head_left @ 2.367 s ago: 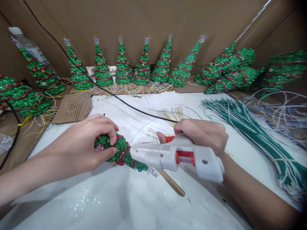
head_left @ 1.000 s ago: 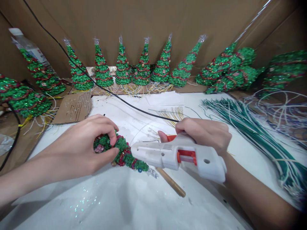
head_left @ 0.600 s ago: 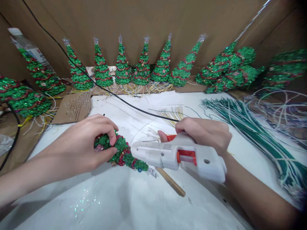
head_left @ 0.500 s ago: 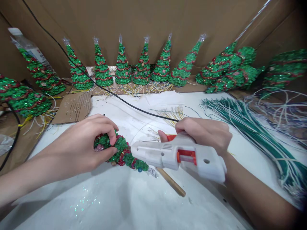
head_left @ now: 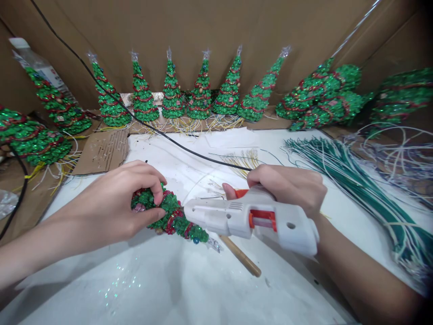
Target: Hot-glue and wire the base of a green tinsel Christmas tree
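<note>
My left hand (head_left: pixel 135 198) is closed around the wide end of a small green tinsel Christmas tree (head_left: pixel 171 212), which lies on its side over the white work surface. Red garland and small ornaments wrap the tree, and a clear star (head_left: pixel 215 245) at its tip points right. My right hand (head_left: pixel 291 187) grips a white hot glue gun (head_left: pixel 233 216) with red-orange parts. The gun's nozzle points left, at or very near the tree's side; whether it touches cannot be made out. A brown stick (head_left: pixel 241 257) lies under the gun, partly hidden by it.
Several finished-looking trees (head_left: pixel 172 95) stand along the back by a cardboard wall (head_left: pixel 209 22). A black cable (head_left: pixel 162 135) hangs across to the gun. Green and white wires (head_left: pixel 358 180) lie at right. Cardboard (head_left: pixel 101 151) and a plastic bottle (head_left: pixel 42 65) are at left.
Both hands, the tree and the glue gun hold nearly the same positions. The whole view has shifted very slightly.
</note>
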Tool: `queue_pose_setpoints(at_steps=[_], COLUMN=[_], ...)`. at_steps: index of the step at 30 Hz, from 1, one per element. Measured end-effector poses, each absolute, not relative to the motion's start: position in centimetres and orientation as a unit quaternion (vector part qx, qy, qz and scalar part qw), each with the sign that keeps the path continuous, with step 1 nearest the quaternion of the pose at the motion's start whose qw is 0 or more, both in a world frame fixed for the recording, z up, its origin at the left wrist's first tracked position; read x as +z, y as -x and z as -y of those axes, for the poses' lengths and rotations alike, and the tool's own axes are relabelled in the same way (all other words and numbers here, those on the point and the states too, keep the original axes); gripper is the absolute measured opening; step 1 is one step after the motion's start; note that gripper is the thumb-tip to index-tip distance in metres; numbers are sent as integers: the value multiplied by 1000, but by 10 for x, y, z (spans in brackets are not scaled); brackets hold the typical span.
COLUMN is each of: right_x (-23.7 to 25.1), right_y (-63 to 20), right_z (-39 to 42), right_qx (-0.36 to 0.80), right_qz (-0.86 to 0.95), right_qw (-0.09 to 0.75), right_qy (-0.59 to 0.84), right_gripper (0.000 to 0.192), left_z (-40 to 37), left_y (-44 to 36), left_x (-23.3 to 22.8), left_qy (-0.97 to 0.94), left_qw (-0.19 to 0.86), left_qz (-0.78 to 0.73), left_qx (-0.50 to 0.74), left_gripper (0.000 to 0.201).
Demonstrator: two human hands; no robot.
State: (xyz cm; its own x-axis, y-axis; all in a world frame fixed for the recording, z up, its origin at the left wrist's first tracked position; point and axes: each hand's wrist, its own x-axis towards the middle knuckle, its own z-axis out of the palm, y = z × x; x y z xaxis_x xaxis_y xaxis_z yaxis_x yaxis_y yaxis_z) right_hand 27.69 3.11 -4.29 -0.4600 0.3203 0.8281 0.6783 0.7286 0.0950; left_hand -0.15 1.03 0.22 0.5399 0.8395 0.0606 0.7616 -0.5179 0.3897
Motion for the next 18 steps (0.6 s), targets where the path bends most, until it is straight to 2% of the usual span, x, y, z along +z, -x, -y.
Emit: queue_pose_setpoints(at_steps=[18], right_x=[-44], right_y=[-276], right_z=[-33], right_qx=[-220], right_qz=[825], right_qw=[425], right_qy=[300], right_gripper=[29], left_z=[-8], left_y=[0], left_x=[2], left_qy=[-859], left_qw=[157], left_qz=[-471], left_qx=[127], left_gripper=[6])
